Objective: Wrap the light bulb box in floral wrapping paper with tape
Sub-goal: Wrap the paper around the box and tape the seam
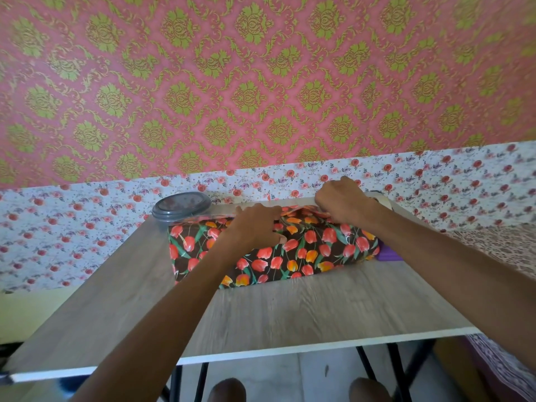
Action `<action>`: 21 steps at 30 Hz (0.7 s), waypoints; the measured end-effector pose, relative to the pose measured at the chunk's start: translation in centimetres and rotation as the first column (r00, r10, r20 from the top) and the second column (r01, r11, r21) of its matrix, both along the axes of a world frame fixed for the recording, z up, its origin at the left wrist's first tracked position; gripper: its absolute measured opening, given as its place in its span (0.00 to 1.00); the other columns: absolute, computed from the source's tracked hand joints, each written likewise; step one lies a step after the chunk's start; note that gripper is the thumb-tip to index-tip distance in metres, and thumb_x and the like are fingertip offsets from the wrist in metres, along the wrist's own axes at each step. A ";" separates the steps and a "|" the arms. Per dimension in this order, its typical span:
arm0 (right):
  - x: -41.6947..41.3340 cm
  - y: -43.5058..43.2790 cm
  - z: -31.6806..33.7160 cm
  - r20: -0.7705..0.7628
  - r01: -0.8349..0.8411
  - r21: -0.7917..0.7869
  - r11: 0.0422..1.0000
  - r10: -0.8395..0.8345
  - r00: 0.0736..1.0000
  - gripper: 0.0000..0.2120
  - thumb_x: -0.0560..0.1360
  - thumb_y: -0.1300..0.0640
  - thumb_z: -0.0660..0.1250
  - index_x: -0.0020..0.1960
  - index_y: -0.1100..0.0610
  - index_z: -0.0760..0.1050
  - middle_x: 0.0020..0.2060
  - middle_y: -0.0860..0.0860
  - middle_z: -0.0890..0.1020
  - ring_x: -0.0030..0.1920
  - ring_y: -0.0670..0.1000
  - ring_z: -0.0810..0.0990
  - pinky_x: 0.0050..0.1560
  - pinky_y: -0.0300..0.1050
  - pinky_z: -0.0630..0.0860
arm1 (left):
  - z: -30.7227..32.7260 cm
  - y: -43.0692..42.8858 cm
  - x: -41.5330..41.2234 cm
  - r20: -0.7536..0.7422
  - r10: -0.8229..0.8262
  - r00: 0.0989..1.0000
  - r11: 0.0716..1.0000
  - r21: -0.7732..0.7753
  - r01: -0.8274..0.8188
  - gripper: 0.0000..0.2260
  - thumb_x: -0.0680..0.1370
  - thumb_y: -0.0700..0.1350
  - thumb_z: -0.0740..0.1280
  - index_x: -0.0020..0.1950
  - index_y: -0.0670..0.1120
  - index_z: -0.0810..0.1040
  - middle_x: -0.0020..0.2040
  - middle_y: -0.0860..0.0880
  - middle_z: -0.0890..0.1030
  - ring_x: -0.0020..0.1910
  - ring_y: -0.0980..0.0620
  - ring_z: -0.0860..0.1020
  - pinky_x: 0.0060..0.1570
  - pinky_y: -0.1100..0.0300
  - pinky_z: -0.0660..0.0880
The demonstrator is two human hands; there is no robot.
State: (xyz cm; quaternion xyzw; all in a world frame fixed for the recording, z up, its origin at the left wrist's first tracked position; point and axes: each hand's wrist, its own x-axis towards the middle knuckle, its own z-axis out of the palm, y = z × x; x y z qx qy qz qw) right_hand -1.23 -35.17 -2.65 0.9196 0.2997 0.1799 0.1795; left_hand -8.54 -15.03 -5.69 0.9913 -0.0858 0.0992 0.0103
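Note:
Dark floral wrapping paper with red and orange tulips covers the light bulb box at the far middle of the wooden table. A purple corner of the box sticks out at the right end. My left hand lies flat on top of the wrapped box and presses the paper down. My right hand is at the far edge of the box, its fingers curled over a fold of the paper there. No tape is plainly visible.
A grey round lidded container stands at the table's far left, touching the paper's corner. A pale object lies behind my right hand. Patterned wall rises right behind the table. My knees show under the near edge.

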 end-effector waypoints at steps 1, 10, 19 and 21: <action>-0.3 0.4 0.1 -0.033 -0.041 0.127 0.991 0.046 0.998 0.10 0.72 0.67 0.68 0.51 0.57 0.80 0.40 0.51 0.80 0.40 0.52 0.78 0.46 0.44 0.72 | 0.0 0.0 0.0 -0.001 0.011 1.000 1.000 0.026 -0.011 0.25 0.74 0.58 0.70 0.67 0.48 0.71 0.47 0.47 0.80 0.54 0.42 0.79 0.68 0.34 0.64; 0.1 5.0 -1.7 -0.327 -0.112 0.421 0.900 0.266 0.907 0.18 0.73 0.66 0.65 0.60 0.55 0.80 0.47 0.56 0.83 0.37 0.53 0.81 0.39 0.54 0.81 | -0.2 1.1 -0.4 0.100 -0.061 0.993 0.979 -0.189 0.079 0.28 0.68 0.59 0.76 0.56 0.45 0.69 0.41 0.51 0.76 0.40 0.50 0.75 0.38 0.57 0.69; -1.3 3.5 -2.4 -0.448 -0.088 0.424 0.901 0.293 0.844 0.34 0.72 0.26 0.55 0.67 0.45 0.74 0.57 0.49 0.80 0.49 0.48 0.78 0.47 0.46 0.71 | -2.0 3.7 -1.1 0.137 0.056 0.989 0.971 -0.239 -0.022 0.42 0.66 0.72 0.70 0.71 0.49 0.64 0.65 0.49 0.73 0.63 0.47 0.73 0.66 0.46 0.68; -1.6 2.9 -2.5 -0.477 -0.088 0.359 0.929 0.264 0.838 0.42 0.68 0.23 0.57 0.76 0.45 0.63 0.68 0.51 0.74 0.62 0.53 0.75 0.57 0.47 0.72 | -2.1 3.8 -1.0 0.110 0.053 0.993 0.990 -0.134 -0.038 0.43 0.68 0.71 0.68 0.75 0.49 0.64 0.69 0.47 0.68 0.67 0.46 0.68 0.69 0.45 0.63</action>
